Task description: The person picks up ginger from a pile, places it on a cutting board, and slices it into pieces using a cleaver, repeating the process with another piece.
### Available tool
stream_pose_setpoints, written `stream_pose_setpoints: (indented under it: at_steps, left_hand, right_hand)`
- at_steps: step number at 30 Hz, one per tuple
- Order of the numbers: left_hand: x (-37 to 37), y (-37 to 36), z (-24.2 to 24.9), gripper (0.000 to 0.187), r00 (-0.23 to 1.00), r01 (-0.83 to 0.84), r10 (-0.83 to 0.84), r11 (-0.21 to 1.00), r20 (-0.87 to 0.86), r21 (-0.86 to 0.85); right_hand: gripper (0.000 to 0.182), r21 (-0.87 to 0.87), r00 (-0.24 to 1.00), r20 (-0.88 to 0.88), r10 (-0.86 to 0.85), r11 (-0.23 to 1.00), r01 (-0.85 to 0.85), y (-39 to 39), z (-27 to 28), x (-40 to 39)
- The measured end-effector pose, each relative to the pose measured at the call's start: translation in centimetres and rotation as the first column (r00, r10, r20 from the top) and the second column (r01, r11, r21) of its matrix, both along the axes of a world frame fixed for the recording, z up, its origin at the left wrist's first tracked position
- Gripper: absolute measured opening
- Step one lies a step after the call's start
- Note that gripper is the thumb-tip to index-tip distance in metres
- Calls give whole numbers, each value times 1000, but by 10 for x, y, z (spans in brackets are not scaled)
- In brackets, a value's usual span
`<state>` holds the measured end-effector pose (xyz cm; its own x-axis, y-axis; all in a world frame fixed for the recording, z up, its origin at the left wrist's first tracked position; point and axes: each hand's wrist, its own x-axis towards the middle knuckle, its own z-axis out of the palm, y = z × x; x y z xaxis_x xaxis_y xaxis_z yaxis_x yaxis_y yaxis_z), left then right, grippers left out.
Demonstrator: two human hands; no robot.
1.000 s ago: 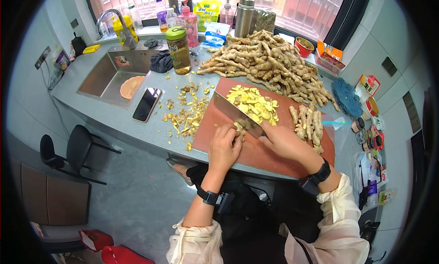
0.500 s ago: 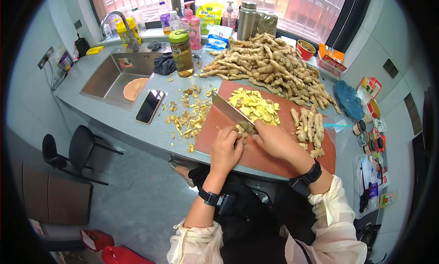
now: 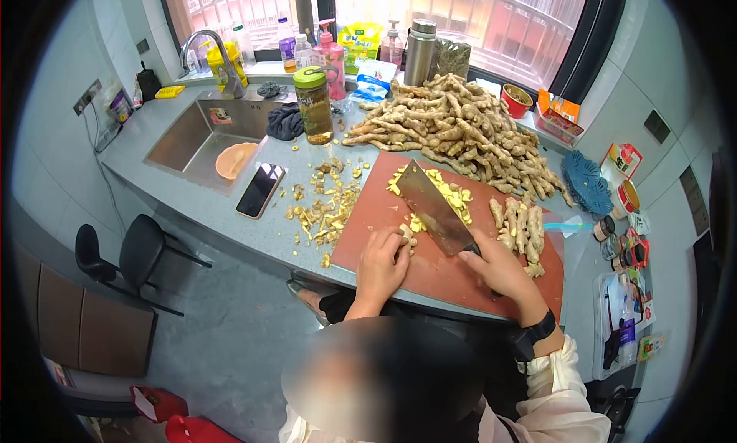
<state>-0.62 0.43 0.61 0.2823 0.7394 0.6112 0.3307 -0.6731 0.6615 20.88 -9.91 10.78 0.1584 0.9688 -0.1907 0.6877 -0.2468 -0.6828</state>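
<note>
My right hand (image 3: 497,268) is closed round the handle of a cleaver (image 3: 436,213). Its broad blade lies at a slant over the board, partly covering a heap of yellow ginger slices (image 3: 459,200). My left hand (image 3: 382,262) has its fingers curled over a piece of ginger (image 3: 409,242), which pokes out by the fingertips on the red-brown cutting board (image 3: 449,280). Several knobbly ginger pieces (image 3: 522,226) lie side by side at the board's right. A blurred patch hides my left forearm.
A large pile of ginger roots (image 3: 464,128) stands behind the board. Peelings (image 3: 326,209) are scattered to the left, near a phone (image 3: 261,190), a green-lidded bottle (image 3: 315,109) and the sink (image 3: 173,140). Jars (image 3: 606,228) line the right side.
The cleaver has swung away from the ginger piece, to the right, its blade now over the slices. My right hand moved right with it; my left stays by the ginger. The view shifted slightly.
</note>
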Motion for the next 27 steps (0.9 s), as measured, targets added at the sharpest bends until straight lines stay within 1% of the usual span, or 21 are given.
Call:
stream_pose_setpoints:
  at_steps: [2,3,5,8,10,11,15,17,19,20,21,22,23,24,25,26,27]
  left_hand:
    - [0,-1,0,10,1000,1,-1,1000,1,-3]
    - [1,-2,0,10,1000,-2,2,1000,-3,-2]
    - [1,-2,0,11,1000,-6,6,1000,-5,-2]
    - [1,-2,-1,11,1000,-9,8,1000,-22,-16]
    - [0,0,-2,11,1000,-11,11,1000,-21,9]
    - [0,-1,-2,11,1000,-10,10,1000,-22,8]
    - [0,-1,-1,12,1000,2,-2,1000,8,-19]
    - [1,-1,-3,14,1000,-8,8,1000,12,-17]
    - [1,1,-9,16,999,23,-23,1000,45,-6]
    - [2,3,-15,18,997,49,-49,999,53,5]
    - [2,3,-19,19,997,56,-56,998,53,4]
    - [8,4,-25,21,987,81,-85,996,133,30]
    - [11,5,-28,24,983,78,-74,997,168,-13]
    - [11,6,-30,24,987,99,-90,993,131,-57]
    - [19,6,-38,20,971,-10,-6,998,238,67]
    - [21,7,-41,21,981,8,-12,1000,191,22]
    - [20,6,-39,23,989,-2,4,1000,150,-10]
  right_hand:
    - [36,214,983,129,133,964,-158,-2,-3,5]
    - [36,212,983,129,133,964,-158,-2,-1,5]
    - [36,187,962,208,176,958,-216,-2,6,2]
    - [35,157,946,252,202,956,-246,0,1,1]
    - [35,131,938,282,201,961,-245,1,2,-1]
    - [35,103,929,310,201,965,-243,2,3,-2]
    - [35,55,920,329,212,969,-242,7,-1,-4]
    - [38,112,946,274,175,971,-212,8,-6,0]
    - [43,135,954,281,102,980,-144,6,-3,-2]
    - [50,181,967,240,81,975,-127,3,-13,5]
    - [54,351,962,259,87,919,-178,2,-35,17]
    - [54,410,947,309,92,885,-219,2,-64,42]
    - [52,260,995,-97,33,966,-7,-2,-53,29]
    - [54,-43,881,-459,-118,993,110,-5,-32,16]
    - [58,21,821,-534,-200,968,249,-7,-61,24]
    - [56,102,816,-536,-217,943,317,-11,-90,35]
    - [57,145,838,-512,-188,943,300,-12,-115,55]
